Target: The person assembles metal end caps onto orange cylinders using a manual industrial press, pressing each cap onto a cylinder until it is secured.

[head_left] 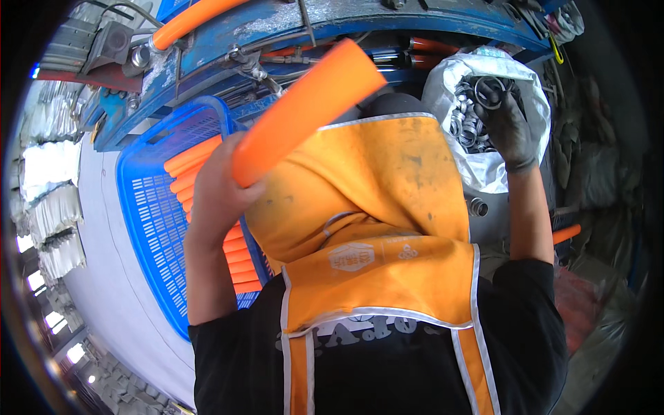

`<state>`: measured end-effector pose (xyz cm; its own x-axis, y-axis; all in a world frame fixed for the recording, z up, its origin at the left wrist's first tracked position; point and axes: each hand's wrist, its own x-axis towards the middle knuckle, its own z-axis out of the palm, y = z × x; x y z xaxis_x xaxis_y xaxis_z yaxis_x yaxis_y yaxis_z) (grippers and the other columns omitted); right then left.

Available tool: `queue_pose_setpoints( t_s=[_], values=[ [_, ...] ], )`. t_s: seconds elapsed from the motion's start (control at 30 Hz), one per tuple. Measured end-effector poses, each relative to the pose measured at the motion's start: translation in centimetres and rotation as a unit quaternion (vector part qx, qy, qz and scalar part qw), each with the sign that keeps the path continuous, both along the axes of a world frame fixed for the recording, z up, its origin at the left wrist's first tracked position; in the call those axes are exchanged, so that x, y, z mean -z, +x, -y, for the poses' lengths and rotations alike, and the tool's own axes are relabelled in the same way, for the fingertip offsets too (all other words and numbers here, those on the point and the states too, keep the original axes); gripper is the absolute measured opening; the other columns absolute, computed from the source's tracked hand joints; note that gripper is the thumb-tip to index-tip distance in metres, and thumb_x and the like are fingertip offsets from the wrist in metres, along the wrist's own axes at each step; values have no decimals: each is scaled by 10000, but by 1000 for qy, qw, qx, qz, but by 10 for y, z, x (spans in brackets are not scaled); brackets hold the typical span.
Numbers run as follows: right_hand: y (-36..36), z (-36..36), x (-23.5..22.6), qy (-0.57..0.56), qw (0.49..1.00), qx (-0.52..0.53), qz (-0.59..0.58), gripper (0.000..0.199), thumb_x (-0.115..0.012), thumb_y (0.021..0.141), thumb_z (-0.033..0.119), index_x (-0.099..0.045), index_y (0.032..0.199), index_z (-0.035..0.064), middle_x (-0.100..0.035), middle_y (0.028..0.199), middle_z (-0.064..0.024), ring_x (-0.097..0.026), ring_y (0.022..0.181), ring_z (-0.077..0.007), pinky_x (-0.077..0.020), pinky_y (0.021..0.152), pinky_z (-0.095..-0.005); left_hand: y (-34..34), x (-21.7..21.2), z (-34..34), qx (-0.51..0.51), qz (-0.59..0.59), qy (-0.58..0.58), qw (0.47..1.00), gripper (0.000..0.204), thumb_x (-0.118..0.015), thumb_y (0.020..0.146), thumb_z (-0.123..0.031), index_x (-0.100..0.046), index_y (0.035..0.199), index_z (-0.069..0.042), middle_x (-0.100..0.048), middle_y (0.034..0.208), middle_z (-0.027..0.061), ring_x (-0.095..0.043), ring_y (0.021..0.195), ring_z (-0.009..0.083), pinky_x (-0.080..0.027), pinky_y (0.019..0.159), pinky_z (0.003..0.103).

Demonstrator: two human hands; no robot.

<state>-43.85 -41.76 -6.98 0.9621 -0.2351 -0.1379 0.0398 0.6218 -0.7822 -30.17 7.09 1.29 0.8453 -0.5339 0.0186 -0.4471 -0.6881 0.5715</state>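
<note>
A thick orange tube (311,107) slants up and to the right in front of me. Wrapped round its lower end is my bare left hand (225,176). On the right, my right hand (515,135) wears a dark glove and reaches over the open mouth of a white sack (477,169). Its fingers are closed on a metal ring (490,93). Below that ring lies a heap of similar metal rings (469,128) inside the sack. The gloved fingertips are partly hidden by the ring and the heap.
At my left stands a blue plastic basket (152,228) with several orange tubes (238,266) stacked in it. A blue metal workbench (277,31) spans the far side, with another orange tube (197,21) at a fixture. One loose metal fitting (477,207) lies near the sack.
</note>
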Motion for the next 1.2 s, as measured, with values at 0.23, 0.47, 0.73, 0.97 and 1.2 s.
queue_pose_setpoints(
  t_s=[0.23,0.47,0.73,0.97,1.2],
  values=[
    [14,-117,-82,-583,799,-135,50,791,-867,701,174,-484,1379,37,-573,1300,-107,-574,1196,-210,-447,1029,-344,-26,-4,26,92,-109,24,989,512,-719,732,-142,-579,1211,-26,-666,1032,181,-646,971,350,-504,841,381],
    [10,-126,-71,-503,845,-142,111,618,-723,853,201,-457,1381,21,-544,1212,-97,-518,1181,-200,-397,1039,-316,-33,7,25,122,-135,40,982,487,-716,742,-154,-586,1197,-39,-664,1021,180,-648,958,347,-508,820,384],
    [14,-132,-67,-491,861,-115,67,463,-563,946,268,-481,1317,3,-537,1188,-105,-525,1115,-188,-418,989,-316,-38,14,31,113,-126,21,985,487,-709,741,-174,-580,1192,-44,-661,1048,181,-638,989,366,-515,839,426],
    [20,-133,-60,-473,860,-150,116,407,-526,955,245,-485,1284,9,-548,1174,-108,-540,1069,-183,-429,975,-314,-40,19,31,123,-94,24,988,479,-704,738,-170,-582,1184,-43,-660,1058,170,-639,983,363,-519,838,430],
    [20,-144,-52,-460,865,-121,162,337,-426,1001,277,-519,1171,1,-571,1099,-134,-575,1006,-231,-447,928,-325,-48,25,34,110,-70,33,991,431,-720,734,-133,-602,1142,-59,-668,1037,173,-649,965,367,-526,825,416]
  ],
)
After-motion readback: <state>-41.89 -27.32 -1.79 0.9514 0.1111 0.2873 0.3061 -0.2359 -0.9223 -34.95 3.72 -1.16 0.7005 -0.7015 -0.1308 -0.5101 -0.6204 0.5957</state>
